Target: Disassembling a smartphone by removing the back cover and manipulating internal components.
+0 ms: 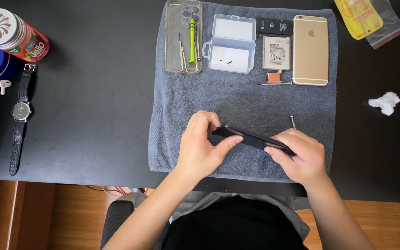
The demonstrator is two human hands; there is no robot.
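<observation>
A dark, flat phone (252, 137) is held edge-on above a grey towel (237, 99) near the table's front edge. My left hand (201, 147) pinches its left end, thumb on the near edge and fingers curled over the top. My right hand (300, 156) grips its right end. Just beyond my right hand a small metal screwdriver bit (293, 121) lies on the towel.
Along the towel's far edge lie a clear phone case (183, 37) with a green screwdriver (192, 41), an open clear plastic box (231, 43), a battery (276, 53) and a gold phone (310, 50). A wristwatch (21, 115), cans (12, 34), a crumpled tissue (384, 102) and plastic bags (366, 18) rest on the black table (93, 102).
</observation>
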